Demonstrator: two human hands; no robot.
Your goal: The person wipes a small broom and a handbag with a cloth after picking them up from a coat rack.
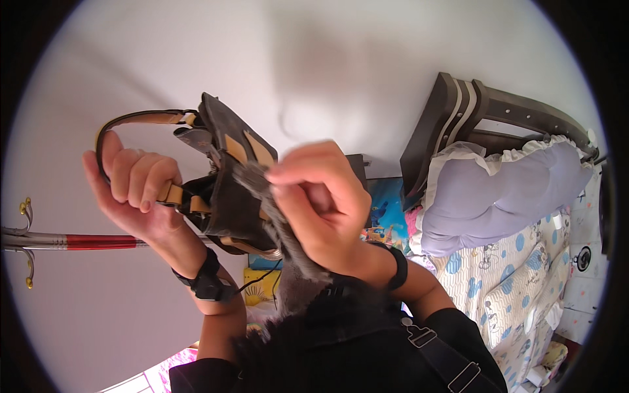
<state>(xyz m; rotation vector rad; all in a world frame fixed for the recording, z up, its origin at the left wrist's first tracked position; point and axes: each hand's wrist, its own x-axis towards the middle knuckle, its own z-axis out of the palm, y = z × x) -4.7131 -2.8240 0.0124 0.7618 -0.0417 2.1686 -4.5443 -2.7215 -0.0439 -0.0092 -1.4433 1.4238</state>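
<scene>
A dark brown handbag [233,199] with tan trim hangs in front of me, turned on its side. My left hand [140,184] grips its looped handle [142,118], the fingers curled round the strap near the bag's opening. Between the thumb and forefinger of my right hand [327,206] is a grey fluffy cloth [282,231]. The cloth lies against the near side of the bag, and its lower end trails down towards my chest. The right hand is slightly blurred. The bag's inside is mostly hidden.
At the left, a coat stand's red and chrome pole [100,241] carries curved hooks [24,216]. A dark headboard [437,132] stands at the right, with a lilac ruffled cushion [501,196] against it. Below lies a patterned bedspread [471,280]. A white wall [221,49] is beyond the bag.
</scene>
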